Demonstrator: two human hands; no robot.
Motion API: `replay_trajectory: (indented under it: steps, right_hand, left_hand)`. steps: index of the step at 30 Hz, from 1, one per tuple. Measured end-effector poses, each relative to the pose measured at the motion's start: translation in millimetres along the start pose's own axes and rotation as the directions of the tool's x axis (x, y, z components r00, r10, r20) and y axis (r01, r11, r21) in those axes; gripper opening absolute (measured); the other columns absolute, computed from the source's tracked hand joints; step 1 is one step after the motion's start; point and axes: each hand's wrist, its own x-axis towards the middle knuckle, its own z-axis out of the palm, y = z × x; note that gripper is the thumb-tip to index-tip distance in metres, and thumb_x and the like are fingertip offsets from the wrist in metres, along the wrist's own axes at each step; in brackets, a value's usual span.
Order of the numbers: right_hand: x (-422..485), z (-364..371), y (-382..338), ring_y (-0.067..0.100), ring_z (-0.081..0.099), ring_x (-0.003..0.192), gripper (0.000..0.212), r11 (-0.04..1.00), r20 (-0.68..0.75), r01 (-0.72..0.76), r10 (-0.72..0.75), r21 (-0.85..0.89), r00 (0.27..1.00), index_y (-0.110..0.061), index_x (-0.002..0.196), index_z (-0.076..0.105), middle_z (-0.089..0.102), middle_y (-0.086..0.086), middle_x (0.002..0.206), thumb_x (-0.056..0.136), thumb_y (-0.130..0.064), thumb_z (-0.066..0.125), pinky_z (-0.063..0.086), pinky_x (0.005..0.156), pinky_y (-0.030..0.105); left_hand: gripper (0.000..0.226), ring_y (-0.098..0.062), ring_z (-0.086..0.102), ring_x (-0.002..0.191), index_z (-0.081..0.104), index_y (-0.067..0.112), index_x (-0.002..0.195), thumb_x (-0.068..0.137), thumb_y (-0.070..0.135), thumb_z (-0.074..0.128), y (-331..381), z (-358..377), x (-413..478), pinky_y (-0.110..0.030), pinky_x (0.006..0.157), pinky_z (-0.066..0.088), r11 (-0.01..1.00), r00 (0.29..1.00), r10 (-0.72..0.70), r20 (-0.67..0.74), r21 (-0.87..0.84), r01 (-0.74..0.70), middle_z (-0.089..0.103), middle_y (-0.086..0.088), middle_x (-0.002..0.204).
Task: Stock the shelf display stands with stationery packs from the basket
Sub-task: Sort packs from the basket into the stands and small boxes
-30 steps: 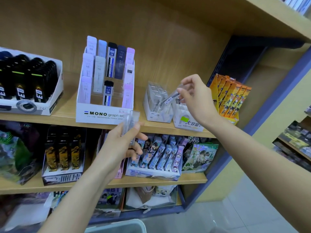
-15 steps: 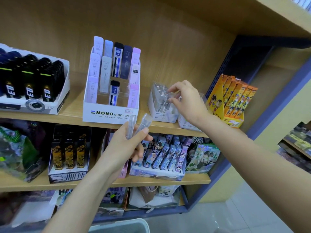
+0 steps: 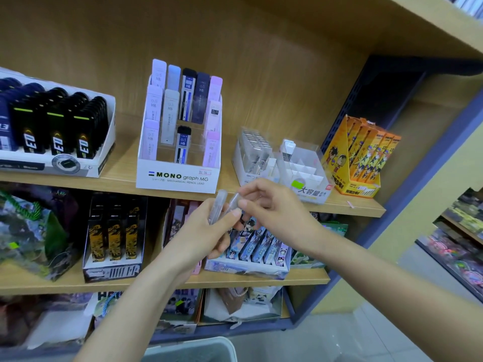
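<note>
**PACK HANDOVER AT UPPER SHELF**

Along front edge of upper shelf (image 3: 117,182): MONO stand (image 3: 177,176) near centre, divider stand (image 3: 311,190) toward right end. Grey basket (image 3: 193,348) at floor level, below lowest shelf. Left hand (image 3: 206,236) just in front of upper shelf's front edge, clamped round two clear packs (image 3: 218,207), held upright. Right hand (image 3: 274,212) touching left, fingers curled and pinched on upper end of the right-side pack.
</note>
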Motion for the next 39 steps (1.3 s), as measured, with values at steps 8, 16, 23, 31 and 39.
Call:
replay_trajectory:
  steps: [8,16,23,31,39]
  right_hand:
    - [6.3,-40.6,-7.6,0.007,0.063,0.066,0.009,0.971,-0.279,-0.029,0.097,0.237,0.955,-0.008,0.105,0.053,0.058,0.006,0.089,0.096,-0.008,0.051,0.057,0.065,0.021]
    - [41.9,-60.1,9.3,0.009,0.061,0.076,0.007,0.992,-0.513,0.068,-0.114,-0.106,0.851,-0.016,0.102,0.049,0.056,-0.004,0.090,0.098,-0.011,0.047,0.054,0.067,0.019]
    - [61.9,-55.3,20.7,0.009,0.055,0.080,0.009,0.897,-0.277,0.026,-0.164,-0.441,0.947,-0.017,0.097,0.058,0.054,0.000,0.098,0.093,-0.009,0.056,0.049,0.077,0.019]
    - [69.9,-53.0,24.1,0.000,0.048,0.073,0.011,0.868,-0.348,-0.004,-0.195,-0.497,0.917,-0.014,0.102,0.060,0.053,0.000,0.101,0.091,-0.013,0.061,0.034,0.065,-0.002]
    - [13.6,-5.9,-3.7,0.009,0.057,0.081,0.012,0.967,-0.148,0.082,-0.121,-0.241,0.982,-0.024,0.094,0.055,0.057,-0.011,0.090,0.099,-0.025,0.044,0.045,0.070,0.016]
  left_hand:
    - [0.036,-0.009,0.023,0.040,0.044,0.007,0.105,0.095,0.041,0.045,2.4,-3.7,-2.8,-0.018,0.039,0.016,0.998,0.998,-0.057,-0.006,-0.031,0.057,0.049,-0.008,0.071]
    - [0.022,-0.006,0.018,0.038,0.049,0.008,0.098,0.090,0.026,0.060,0.8,-8.5,-3.3,-0.016,0.037,0.016,0.997,0.997,-0.063,0.047,-0.036,0.065,0.031,0.012,0.044]
    - [0.053,-0.008,0.018,0.041,0.046,-0.002,0.109,0.094,0.049,0.040,2.3,-11.7,-4.9,-0.018,0.039,0.014,0.998,0.999,-0.044,-0.013,-0.039,0.043,0.041,-0.008,0.074]
    - [0.014,-0.008,0.037,0.036,0.041,0.006,0.092,0.101,0.014,0.033,-5.5,-20.2,14.6,-0.020,0.033,0.029,0.978,0.989,-0.134,-0.065,-0.168,0.121,0.047,-0.003,0.061]
    - [0.007,-0.003,0.042,0.046,0.051,0.013,0.091,0.097,0.016,0.050,-0.6,-9.3,-4.8,-0.013,0.044,0.036,0.991,0.987,0.133,-0.086,0.011,-0.132,0.058,0.011,0.061]
